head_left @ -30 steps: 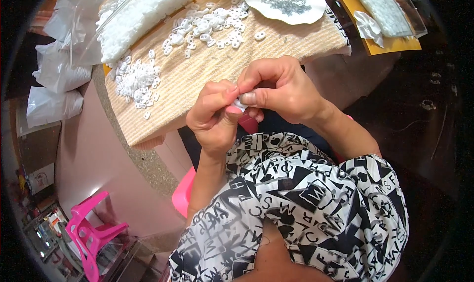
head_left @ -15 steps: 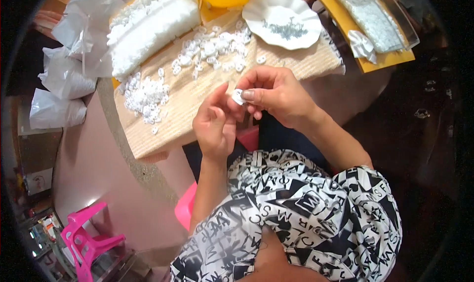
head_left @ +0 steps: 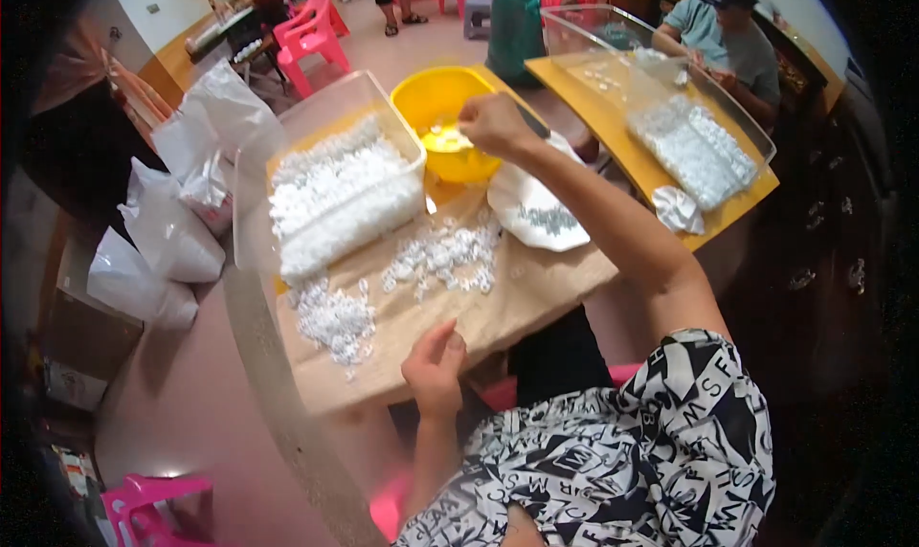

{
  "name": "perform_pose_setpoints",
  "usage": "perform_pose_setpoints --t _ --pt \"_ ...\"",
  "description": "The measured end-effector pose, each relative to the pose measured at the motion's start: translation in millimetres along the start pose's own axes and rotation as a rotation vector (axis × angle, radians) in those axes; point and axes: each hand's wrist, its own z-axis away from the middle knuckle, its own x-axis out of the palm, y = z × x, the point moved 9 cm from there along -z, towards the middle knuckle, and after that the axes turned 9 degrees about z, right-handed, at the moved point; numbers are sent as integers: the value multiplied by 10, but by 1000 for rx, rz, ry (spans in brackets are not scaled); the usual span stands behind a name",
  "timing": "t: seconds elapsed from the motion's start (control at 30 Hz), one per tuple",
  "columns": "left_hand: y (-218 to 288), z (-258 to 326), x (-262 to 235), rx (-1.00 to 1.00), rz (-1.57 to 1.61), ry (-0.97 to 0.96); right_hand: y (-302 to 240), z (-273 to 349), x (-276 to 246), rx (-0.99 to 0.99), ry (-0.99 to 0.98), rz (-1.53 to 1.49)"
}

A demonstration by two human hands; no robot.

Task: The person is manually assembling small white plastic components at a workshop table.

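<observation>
My right hand (head_left: 495,127) reaches out over a yellow tub (head_left: 407,102), its fingers bent together near the tub's inner side. Whether a piece is between those fingertips is hidden. Small white pieces (head_left: 446,135) show inside the tub, just by the fingers. Close to the near edge of the table, my left hand (head_left: 436,367) is held up with thumb and fingers apart and nothing in it. Beyond it on the tan table cover (head_left: 498,310) lie two loose heaps of small white plastic parts, one in the middle (head_left: 445,260) and one at left (head_left: 333,322).
A clear bin (head_left: 421,178) full of white parts stands at the far left. Right of the tub, under my forearm, is a white scalloped plate (head_left: 512,207) with small grey pieces. White sacks (head_left: 172,226) stand left. Another person (head_left: 723,49) sits at a yellow table (head_left: 584,97).
My right hand has gone from pinching a white piece beside my left hand to above the yellow tub. My left hand stays near the table edge. The view has tilted up.
</observation>
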Motion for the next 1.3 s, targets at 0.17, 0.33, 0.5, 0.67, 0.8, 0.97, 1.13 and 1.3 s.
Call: perform_pose_setpoints --t 0.17,0.33,0.5,0.67,0.8,0.97,1.13,1.3 --pt "46 -1 -194 45 -95 50 96 360 -142 -112 20 146" --pt "25 -46 -249 50 -145 81 554 1356 181 -115 -688 414" --pt "103 91 -288 103 -200 110 487 1618 134 -162 -479 460" --pt "169 22 -379 30 -393 173 506 1528 255 -327 -265 322" --pt "268 -114 -368 116 -463 154 499 1437 203 -303 -296 377" --pt "405 -273 -301 284 -756 114 371 1430 38 -265 -143 210" --pt "349 -413 -190 367 -885 55 471 1499 -139 18 -155 -19" --pt "338 -570 -35 527 -1071 -47 345 1631 -283 272 -257 -520"
